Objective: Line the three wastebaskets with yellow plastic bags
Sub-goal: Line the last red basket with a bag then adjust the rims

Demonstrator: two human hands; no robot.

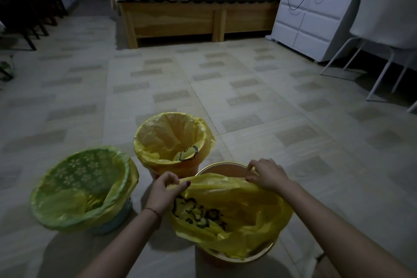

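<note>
The left hand (163, 192) pinches the far edge of the yellow bag (230, 214) between thumb and fingers, closed tight on the thin plastic. The right hand (267, 175) does the same on the other end of that edge, fingers curled and closed on the bag, right by the far rim of the near wastebasket (225, 168).

The edge of the bag runs like a line from one hand to the other, left to right. It lies just on the near side of the far rim. So the rim is a little way ahead of the fingers, away from the person. The right hand is nearer the rim; it looks to be touching it. The left hand is a bit more to the near side and outside the basket's left edge.

I think the next move is to pull this edge forward and down over the far rim. The near side of the bag already hangs over the near rim.

The middle wastebasket (173, 142) stands just beyond the left hand, very close, so there is little room there. The left wastebasket (84, 187) is off to the side, apart. Both already have bags in them. To the right, the floor (316, 131) is open.
</note>
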